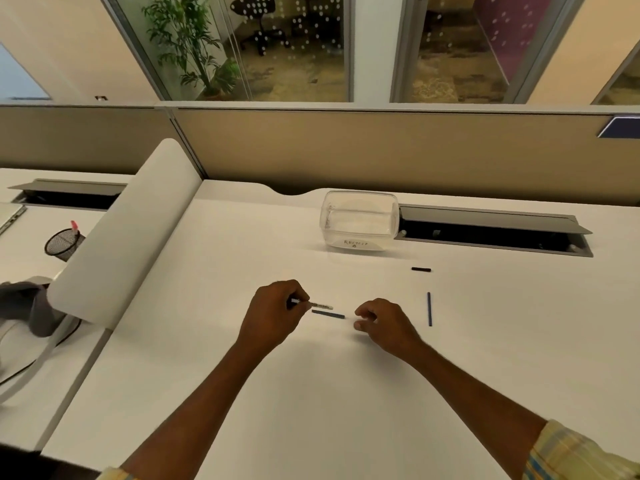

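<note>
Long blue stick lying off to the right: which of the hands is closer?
Right. The right hand sits just left of the long blue stick, not touching it. The left hand is farther left, pinching a thin white piece.

Pen parts, laid apart. (a) Thin pale insert (pixel 320 305): pinched at its left end by your left hand (pixel 273 313), approx. horizontal, free tip pointing right. (b) Short dark-blue sleeve (pixel 328 314): flat on the white desk (pixel 311 393), long axis left-right w/ slight tilt, just nearer you than (a), between your hands. Its right end is near but not touching your right hand (pixel 384 325), whose fingers are loosely curled. (c) Long slim blue rod (pixel 429 309): flat, pointing away from you, right of your right hand, apart from it. (d) Short black piece (pixel 421 269): flat, crosswise, beyond (c), well apart from (a) & (b).
</note>
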